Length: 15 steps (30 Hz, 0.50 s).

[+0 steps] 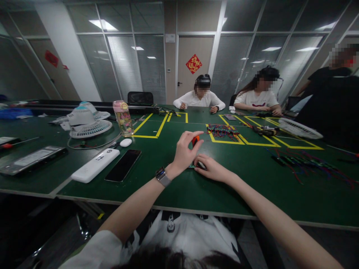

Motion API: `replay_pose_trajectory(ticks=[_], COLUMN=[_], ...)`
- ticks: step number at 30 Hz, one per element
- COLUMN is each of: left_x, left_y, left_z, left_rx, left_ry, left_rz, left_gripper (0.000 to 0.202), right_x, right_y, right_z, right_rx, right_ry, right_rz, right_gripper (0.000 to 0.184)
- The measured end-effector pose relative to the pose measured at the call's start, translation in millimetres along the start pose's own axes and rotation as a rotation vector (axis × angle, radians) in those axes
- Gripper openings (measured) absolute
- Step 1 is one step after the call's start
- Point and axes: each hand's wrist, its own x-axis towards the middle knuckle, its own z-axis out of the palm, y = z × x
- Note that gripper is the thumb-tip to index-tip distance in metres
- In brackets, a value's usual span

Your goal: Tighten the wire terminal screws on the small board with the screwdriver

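Observation:
My left hand, with a watch on its wrist, is raised in front of me over the table. Its thumb and index finger curve around a gap, and an orange-and-black object shows in it. The curled lower fingers seem to hold that object, whose kind I cannot make out. Just below, my right hand rests low on the table with bent fingers against a small green circuit board. A dark piece with a pale edge shows by its fingertips. Both hands hide most of the board.
On the left lie a black phone, a white power bank, a white case, a bottle, fans and a hard drive. Wired boards lie ahead and right. Two people sit opposite; another stands right.

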Motion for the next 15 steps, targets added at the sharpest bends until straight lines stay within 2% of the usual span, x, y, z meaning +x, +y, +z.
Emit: replay_pose_trajectory(ticks=[8,15], left_x=[1.1,-0.6], left_y=[-1.5,-1.1], left_z=[-1.1,0.7], left_rx=[-0.068,0.109], left_ry=[-0.059,0.042], left_rz=[-0.039,-0.014], left_gripper=[0.034,0.022], right_x=[-0.2,-0.9], right_y=[1.9,2.1], right_z=[0.1,0.5], right_rx=[0.016,0.006], right_ry=[-0.003,0.001], right_rz=[-0.015,-0.007], right_gripper=[0.006,0.006])
